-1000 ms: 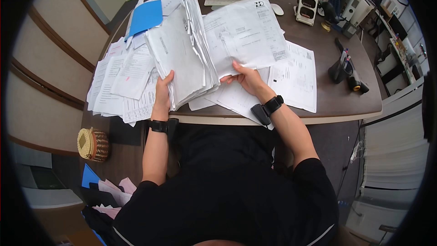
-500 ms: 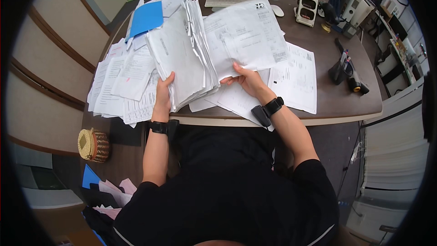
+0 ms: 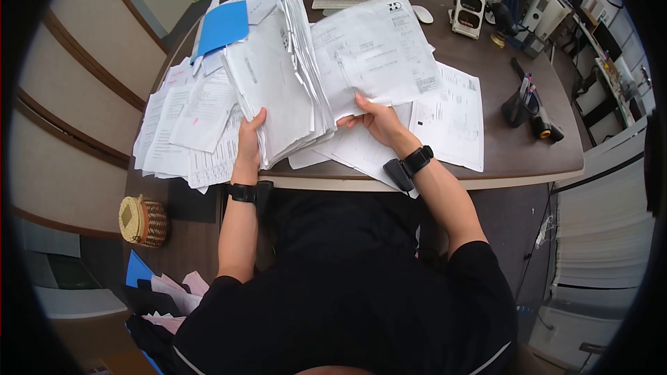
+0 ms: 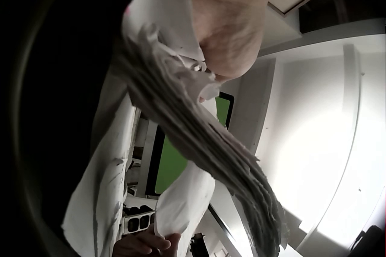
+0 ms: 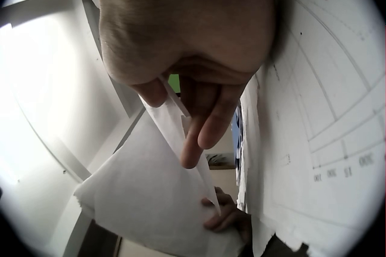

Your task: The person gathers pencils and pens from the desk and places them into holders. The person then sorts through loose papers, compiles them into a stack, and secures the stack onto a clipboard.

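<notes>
My left hand (image 3: pixel 249 140) grips the left edge of a thick stack of white papers (image 3: pixel 267 90), thumb on top. The layered edges of this paper stack (image 4: pixel 205 142) run across the left wrist view. My right hand (image 3: pixel 379 123) pinches the lower edge of a large printed white paper (image 3: pixel 375 55) beside the stack, thumb on its face. In the right wrist view the right hand (image 5: pixel 187 40) has the paper between thumb and fingers, and the left hand (image 5: pixel 226 212) shows beyond it.
Loose printed sheets (image 3: pixel 198 114) spread on the left, with a blue folder (image 3: pixel 224 24) behind. More sheets (image 3: pixel 455 118) lie at right on the desk (image 3: pixel 500 146). A keyboard (image 3: pixel 347 0), mouse (image 3: pixel 422 14) and pen cup (image 3: pixel 520 107) stand farther out. A woven basket (image 3: pixel 142 221) sits lower left.
The paper in my right hand has tilted very slightly, its top edge dipping and rising again. Both hands keep their holds, and the stack stays almost in place.
</notes>
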Available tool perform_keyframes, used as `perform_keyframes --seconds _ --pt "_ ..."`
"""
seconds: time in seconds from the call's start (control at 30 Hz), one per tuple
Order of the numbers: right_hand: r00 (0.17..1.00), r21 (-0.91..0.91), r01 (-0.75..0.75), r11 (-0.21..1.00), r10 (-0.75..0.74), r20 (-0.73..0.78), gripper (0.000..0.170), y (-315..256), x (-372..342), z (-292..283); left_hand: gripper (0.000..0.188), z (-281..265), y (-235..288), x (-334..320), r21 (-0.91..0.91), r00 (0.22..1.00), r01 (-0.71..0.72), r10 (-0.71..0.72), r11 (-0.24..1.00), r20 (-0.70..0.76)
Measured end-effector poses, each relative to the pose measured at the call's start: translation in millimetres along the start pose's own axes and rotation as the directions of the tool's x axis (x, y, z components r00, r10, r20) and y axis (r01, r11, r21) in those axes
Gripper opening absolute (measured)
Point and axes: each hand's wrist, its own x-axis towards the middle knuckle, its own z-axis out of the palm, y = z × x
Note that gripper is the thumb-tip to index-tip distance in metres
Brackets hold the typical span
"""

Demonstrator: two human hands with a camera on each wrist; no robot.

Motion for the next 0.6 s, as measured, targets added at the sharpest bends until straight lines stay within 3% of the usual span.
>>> perform_keyframes --seconds 0.6 --pt "1.0 0.017 0.0 1.0 0.0 -0.005 0.042 1.8 0.6 -0.5 0.048 -1.1 -0.4 1.9 -0.007 1.0 0.002 -0.002 1.0 0.004"
